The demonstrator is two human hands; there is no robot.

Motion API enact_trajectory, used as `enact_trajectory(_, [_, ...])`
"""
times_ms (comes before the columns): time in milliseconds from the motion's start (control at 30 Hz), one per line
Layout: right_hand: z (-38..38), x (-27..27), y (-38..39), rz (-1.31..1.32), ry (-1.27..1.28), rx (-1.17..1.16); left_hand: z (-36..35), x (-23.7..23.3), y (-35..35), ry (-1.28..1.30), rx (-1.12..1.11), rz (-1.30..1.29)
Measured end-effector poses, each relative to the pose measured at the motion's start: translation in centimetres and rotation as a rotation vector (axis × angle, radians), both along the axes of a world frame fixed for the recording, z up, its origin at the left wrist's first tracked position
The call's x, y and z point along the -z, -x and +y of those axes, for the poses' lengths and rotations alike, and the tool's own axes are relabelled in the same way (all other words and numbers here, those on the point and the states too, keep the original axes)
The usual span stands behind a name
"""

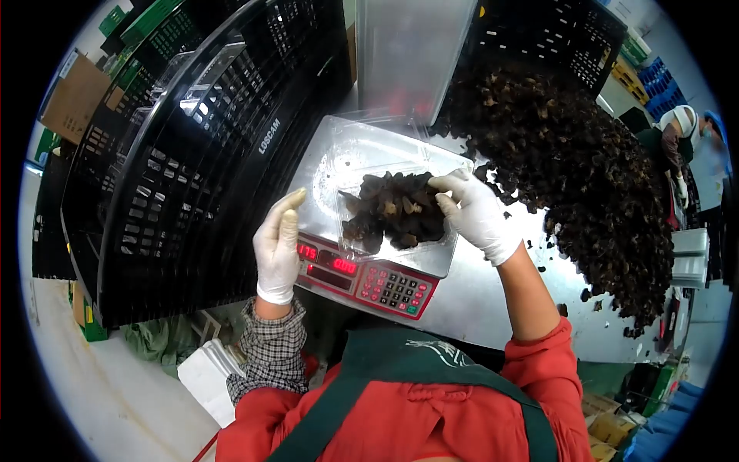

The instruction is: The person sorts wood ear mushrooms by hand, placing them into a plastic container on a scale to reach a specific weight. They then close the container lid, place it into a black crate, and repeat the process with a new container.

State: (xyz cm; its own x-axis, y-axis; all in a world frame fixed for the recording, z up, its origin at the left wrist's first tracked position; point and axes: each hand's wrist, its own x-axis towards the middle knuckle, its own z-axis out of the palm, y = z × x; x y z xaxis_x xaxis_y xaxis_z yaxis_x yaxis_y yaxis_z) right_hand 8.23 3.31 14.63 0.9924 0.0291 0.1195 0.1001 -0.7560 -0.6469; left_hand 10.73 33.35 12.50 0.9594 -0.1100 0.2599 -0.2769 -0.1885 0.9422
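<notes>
A clear plastic tray [352, 245] filled with dark dried mushrooms [394, 209] sits on the pan of a digital scale [369, 281] with red digits. My right hand [476, 212], in a white glove, rests its fingers on the mushrooms at the tray's right side. My left hand [278, 248], also gloved, is held flat and upright beside the scale's left edge, fingers together, holding nothing. A big heap of the same dark mushrooms [573, 177] lies on the metal table [493, 296] to the right.
Tall stacked black plastic crates [192, 154] stand at the left, and another black crate [539, 35] at the back. Clear empty trays [408, 54] lean behind the scale. A co-worker [681, 146] stands at the far right. Cardboard boxes [73, 96] sit far left.
</notes>
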Motion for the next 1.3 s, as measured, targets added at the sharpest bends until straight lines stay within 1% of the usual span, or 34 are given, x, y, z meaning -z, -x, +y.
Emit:
enact_trajectory(67, [-1.6, -0.1, -1.1, -0.049, -0.121, 0.100, 0.6, -0.5, 0.1, 0.153, -0.024, 0.098])
enact_trajectory(100, [-3.1, 1.0, -2.1, -0.113, -0.251, 0.080, 1.4, -0.3, 0.1, 0.121, -0.012, 0.115])
enact_trajectory(133, [-3.9, 0.9, -2.9, -0.005, -0.276, 0.155, 1.6, -0.5, 0.4, 0.021, 0.013, 0.164])
enact_trajectory(200, [-4.7, 1.5, -5.4, 0.041, -0.269, 0.202, 2.1, 0.5, 1.1, 0.050, 0.191, 0.417])
enact_trajectory(233, [-3.9, 0.5, -6.0, 0.185, -0.495, 0.194, 1.5, 0.9, 1.8, 0.085, 0.270, 0.492])
enact_trajectory(267, [-3.8, 1.0, -7.6, 0.346, -0.609, 0.225, 1.0, 1.2, 2.3, 0.111, 0.331, 0.578])
enact_trajectory(333, [-3.9, 3.2, -10.3, 0.504, -0.955, 0.278, -0.2, 1.6, 3.2, 0.195, 0.358, 0.644])
enact_trajectory(367, [-3.9, 4.4, -11.2, 0.478, -1.100, 0.275, -0.7, 1.7, 3.5, 0.224, 0.348, 0.649])
enact_trajectory(467, [-2.1, 2.5, -10.4, 0.275, -1.333, 0.208, -1.5, 1.6, 3.9, 0.300, 0.325, 0.654])
enact_trajectory(500, [-3.0, 2.3, -10.1, 0.264, -1.356, 0.080, -1.5, 1.6, 3.9, 0.316, 0.321, 0.653])
enact_trajectory(533, [-3.7, 1.3, -9.5, 0.275, -1.362, -0.202, -1.6, 1.6, 3.8, 0.330, 0.322, 0.653])
enact_trajectory(567, [-4.0, 0.8, -8.1, 0.217, -1.116, -0.167, -1.6, 1.6, 3.6, 0.327, 0.315, 0.692])
enact_trajectory(600, [-3.1, -1.5, -5.6, 0.158, -0.871, -0.131, -1.7, 1.4, 3.5, 0.299, 0.310, 0.683])
enact_trajectory(633, [-3.2, -2.2, -3.8, 0.083, -0.545, -0.177, -1.6, 1.8, 3.4, 0.382, 0.314, 0.690])
enact_trajectory(667, [-3.4, -1.7, -1.9, 0.144, -0.370, -0.180, -1.5, 2.1, 3.3, 0.465, 0.314, 0.695])
enact_trajectory(700, [-3.1, -2.0, -0.1, 0.063, 0.028, -0.296, -1.7, 1.9, 3.2, 0.413, 0.306, 0.718])
enact_trajectory(733, [-3.0, -0.5, 1.5, 0.032, 0.068, -0.338, -2.0, 1.6, 2.9, 0.360, 0.296, 0.739])
enact_trajectory(767, [-2.6, -0.4, 2.8, -0.004, 0.049, -0.301, -2.2, 1.2, 2.8, 0.306, 0.282, 0.758])
enact_trajectory(800, [-2.1, -0.2, 3.8, -0.045, 0.028, -0.271, -2.1, 1.6, 2.8, 0.434, 0.260, 0.844])
enact_trajectory(867, [-1.8, 1.1, 5.0, -0.104, -0.018, -0.051, -2.2, 2.3, 2.9, 0.442, 0.269, 0.835])
enact_trajectory(900, [-2.7, 2.6, 5.0, 0.001, -0.073, -0.002, -2.3, 2.4, 2.8, 0.424, 0.267, 0.847])
enact_trajectory(933, [-3.0, 4.5, 4.8, 0.215, -0.284, 0.142, -2.4, 2.7, 2.8, 0.455, 0.256, 0.861])
enact_trajectory(967, [-2.9, 3.8, 4.4, 0.496, -0.624, 0.173, -2.5, 2.7, 2.6, 0.431, 0.278, 0.848])
enact_trajectory(1000, [-3.2, 3.5, 4.6, 0.587, -0.841, 0.129, -2.6, 2.6, 2.4, 0.407, 0.305, 0.840])
enact_trajectory(1067, [-3.4, 4.7, 4.6, 0.653, -1.117, 0.129, -2.7, 2.3, 2.2, 0.266, 0.329, 0.795])
enact_trajectory(1100, [-2.9, 4.9, 4.6, 0.590, -1.191, 0.123, -2.6, 1.4, 2.1, 0.209, 0.351, 0.784])
enact_trajectory(1200, [-2.5, 3.8, 5.2, 0.448, -1.056, 0.097, -2.4, 0.2, 2.7, 0.133, 0.370, 0.644])
enact_trajectory(1267, [-1.3, -1.2, 5.4, 0.351, -1.036, 0.079, -1.5, -3.9, 4.2, 0.244, 0.381, 0.493])
enact_trajectory(1300, [-0.7, -3.6, 5.3, 0.290, -1.073, 0.024, -0.9, -6.1, 5.0, 0.250, 0.376, 0.383])
